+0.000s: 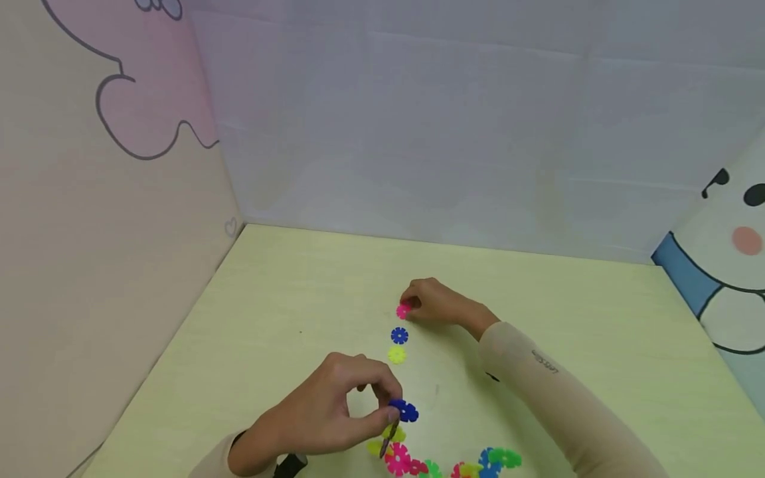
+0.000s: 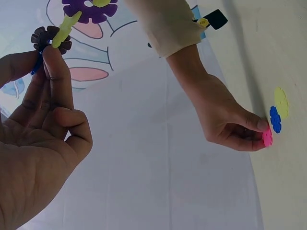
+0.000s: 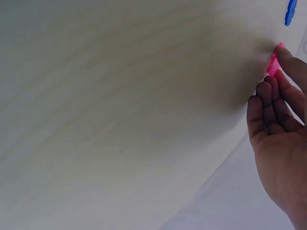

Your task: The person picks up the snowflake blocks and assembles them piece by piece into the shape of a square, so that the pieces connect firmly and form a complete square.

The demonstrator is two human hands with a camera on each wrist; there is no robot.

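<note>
My left hand [image 1: 335,405] pinches a dark blue snowflake disc [image 1: 408,411] between thumb and fingertips, above the table's near part. A dark disc [image 2: 46,40] joins onto it, with a yellow disc [image 2: 66,29] and a purple disc [image 2: 90,8] further along the linked chain. More of the chain, including a pink disc [image 1: 397,459] and a green disc [image 1: 505,457], shows at the bottom of the head view. Farther back, my right hand [image 1: 439,302] pinches a pink snowflake disc [image 1: 403,311] at the tabletop. Its fingers cover part of that disc.
A blue disc [image 1: 399,335] and a yellow disc [image 1: 397,354] lie in a row between the two hands. The pale wooden table [image 1: 299,285] meets a white sheet wall [image 1: 418,133] at the back and printed panels at both sides.
</note>
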